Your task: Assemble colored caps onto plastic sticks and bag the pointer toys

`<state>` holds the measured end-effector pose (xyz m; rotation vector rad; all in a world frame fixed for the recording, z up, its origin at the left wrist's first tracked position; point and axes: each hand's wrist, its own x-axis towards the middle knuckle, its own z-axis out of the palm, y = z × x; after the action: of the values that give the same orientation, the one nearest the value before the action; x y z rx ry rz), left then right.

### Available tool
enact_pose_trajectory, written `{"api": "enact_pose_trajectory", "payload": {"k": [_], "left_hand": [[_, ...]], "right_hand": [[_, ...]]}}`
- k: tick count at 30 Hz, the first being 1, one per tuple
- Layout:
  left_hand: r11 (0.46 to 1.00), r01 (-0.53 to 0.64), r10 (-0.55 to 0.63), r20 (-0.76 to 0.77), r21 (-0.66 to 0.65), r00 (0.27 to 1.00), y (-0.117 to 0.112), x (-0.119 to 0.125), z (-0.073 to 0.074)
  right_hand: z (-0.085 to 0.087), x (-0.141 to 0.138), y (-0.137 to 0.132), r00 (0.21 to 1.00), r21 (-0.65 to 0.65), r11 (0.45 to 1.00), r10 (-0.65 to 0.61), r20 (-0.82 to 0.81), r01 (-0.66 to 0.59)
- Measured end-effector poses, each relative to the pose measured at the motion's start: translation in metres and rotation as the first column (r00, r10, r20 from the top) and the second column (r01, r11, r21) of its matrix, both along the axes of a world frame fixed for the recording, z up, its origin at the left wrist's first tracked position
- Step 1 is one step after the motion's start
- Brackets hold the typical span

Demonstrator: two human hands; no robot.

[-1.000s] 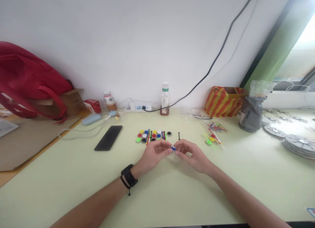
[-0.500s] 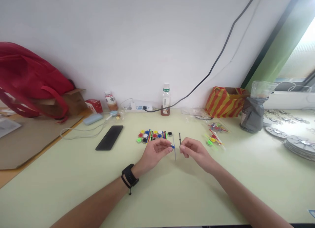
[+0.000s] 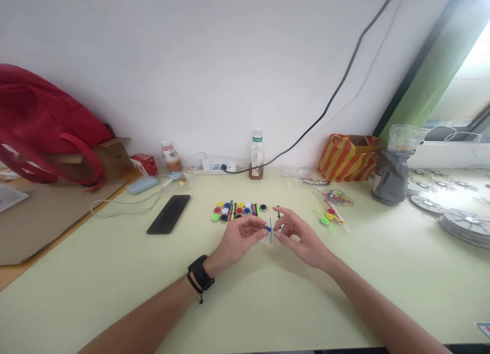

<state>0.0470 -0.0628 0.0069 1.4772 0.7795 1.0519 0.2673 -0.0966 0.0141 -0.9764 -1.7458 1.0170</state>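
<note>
Between the thumb and fingers of my left hand (image 3: 245, 236) is a small blue plastic piece (image 3: 268, 229) with a thin, upright blue blade (image 3: 271, 236) at its right end. My right hand (image 3: 300, 239) hovers just right of the blade, thumb and index finger spread apart with nothing seen between them. Whether a fingertip touches the blade, I cannot tell. Partly hidden behind the right fingers lies a thin black plastic stick (image 3: 279, 215). Beyond my left hand, several coloured round pieces (image 3: 239, 211) and coloured sticks (image 3: 230, 210) lie grouped, some covered by the hand.
A black phone (image 3: 168, 214) lies at the left. Loose coloured parts (image 3: 329, 217) and a bag of small pieces (image 3: 339, 197) are at the right. Along the wall stand a drink bottle (image 3: 257, 157), a power strip (image 3: 222, 167) and a striped bag (image 3: 346, 160).
My right hand has opened its pinch, raising the index finger and moving slightly left towards the blade. The blade appears shorter and at another angle. My left hand keeps its grip.
</note>
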Motion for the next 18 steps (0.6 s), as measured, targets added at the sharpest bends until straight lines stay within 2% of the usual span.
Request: {"api": "enact_pose_trajectory", "payload": {"k": [3,8,12,18], "left_hand": [[1.000,-0.006,0.006,0.015,0.005,1.000,0.0000,-0.0006,-0.0011],[1.000,-0.009,0.009,0.026,-0.003,1.000,0.0010,-0.0001,-0.0031],[1.000,-0.003,0.003,0.021,0.002,1.000,0.0001,0.0005,-0.0015],[0.999,0.049,-0.049,0.014,-0.004,0.999,-0.0017,0.0006,-0.0026]], "right_hand": [[-0.0006,0.0012,-0.0005,0.999,0.021,0.999,-0.049,0.019,0.049],[0.0044,0.0046,0.0015,0.986,-0.080,0.991,0.119,0.113,-0.111],[0.0059,0.0022,0.0019,0.998,-0.081,0.996,0.047,0.040,-0.043],[0.0052,-0.0020,0.0016,0.999,-0.104,0.994,0.046,0.013,-0.044]]}}
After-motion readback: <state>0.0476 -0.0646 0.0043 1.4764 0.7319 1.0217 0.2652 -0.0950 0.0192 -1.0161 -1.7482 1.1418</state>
